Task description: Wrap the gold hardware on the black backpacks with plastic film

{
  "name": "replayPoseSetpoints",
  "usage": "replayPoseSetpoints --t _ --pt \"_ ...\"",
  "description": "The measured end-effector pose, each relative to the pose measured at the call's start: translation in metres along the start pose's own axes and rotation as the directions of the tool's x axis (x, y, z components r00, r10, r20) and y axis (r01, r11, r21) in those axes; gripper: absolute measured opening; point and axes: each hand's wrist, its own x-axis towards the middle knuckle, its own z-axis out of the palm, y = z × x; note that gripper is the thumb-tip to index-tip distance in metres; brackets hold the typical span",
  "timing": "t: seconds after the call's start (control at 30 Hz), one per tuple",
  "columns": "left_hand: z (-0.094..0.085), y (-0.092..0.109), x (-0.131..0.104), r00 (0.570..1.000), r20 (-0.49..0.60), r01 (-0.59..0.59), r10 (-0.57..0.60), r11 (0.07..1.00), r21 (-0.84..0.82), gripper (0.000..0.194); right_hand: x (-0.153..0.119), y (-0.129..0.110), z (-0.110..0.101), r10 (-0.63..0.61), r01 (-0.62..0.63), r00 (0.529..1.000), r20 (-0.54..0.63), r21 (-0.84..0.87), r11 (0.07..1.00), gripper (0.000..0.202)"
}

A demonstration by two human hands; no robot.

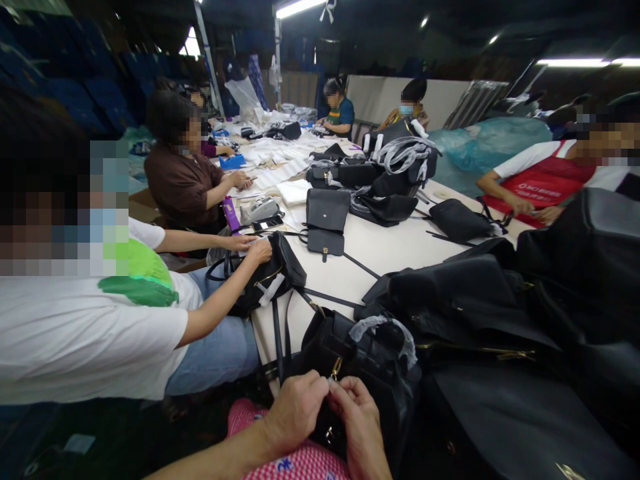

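Table lies at twelve o'clock of the bag, whose clip slants toward one, tip hidden where right hand and left hand pinch.

Dim shed, lit from overhead. White tube above the far end of the bench is blown out; second tube run far right of it, also clipped. Bench top is the brightest broad area, soft shadows. Small bright opening back left of it. Background behind the bench falls to near black, detail lost. Black bags right of it: crushed shadows, dull sheen. Gold clasp at the near edge glints. Left hand and right hand readable, slightly soft. Wide-angle stretch at both sides, faces pixelated.
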Motion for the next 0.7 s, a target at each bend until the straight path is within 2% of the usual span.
replayPoseSetpoints --t 0.1,0.23,0.3,0.37,0.4,0.47,0.53,0.6,0.63,0.7 --pt "0.002 -0.003 -0.001 0.998 -0.009 -0.055 0.056 0.997 0.046 0.026 -0.001 -0.002 0.001 0.002 -0.003 0.999 0.042 0.015 1.0 0.034" --pt "0.002 -0.004 0.0 0.996 0.019 -0.082 0.082 0.997 0.014 0.027 -0.002 -0.006 0.005 0.011 -0.011 1.0 -0.001 0.03 0.999 0.04" --pt "-0.001 -0.001 0.001 0.999 0.045 -0.026 0.03 0.996 -0.09 0.024 0.0 -0.006 0.005 0.01 -0.009 1.0 -0.018 0.046 0.999 0.042" --pt "-0.006 0.002 0.002 0.988 0.088 0.147 -0.128 0.949 -0.28 0.017 0.003 -0.004 0.005 0.0 0.0 1.0 -0.01 0.055 0.998 0.041" --pt "-0.009 0.004 0.003 0.964 0.133 0.264 -0.229 0.877 -0.401 0.014 0.005 -0.003 0.004 -0.006 0.006 1.0 -0.01 0.056 0.998 0.041" --pt "-0.016 0.006 0.005 0.876 0.264 0.473 -0.403 0.619 -0.627 0.016 0.009 -0.001 0.003 -0.017 0.018 1.0 -0.02 0.058 0.998 0.039" --pt "-0.021 0.005 0.008 0.774 0.412 0.584 -0.48 0.291 -0.758 0.029 0.011 0.001 0.002 -0.027 0.029 0.999 -0.034 0.059 0.998 0.039" --pt "-0.023 0.002 0.012 0.679 0.541 0.639 -0.496 0.036 -0.768 0.041 0.012 0.002 0.003 -0.037 0.039 0.998 -0.044 0.058 0.998 0.038" --pt "-0.023 0.001 0.013 0.632 0.605 0.673 -0.485 -0.045 -0.739 0.047 0.012 0.002 0.003 -0.041 0.043 0.998 -0.046 0.056 0.997 0.038" --pt "-0.021 -0.002 0.017 0.566 0.704 0.743 -0.429 -0.104 -0.661 0.056 0.012 0.001 0.004 -0.049 0.051 0.998 -0.046 0.055 0.997 0.038"
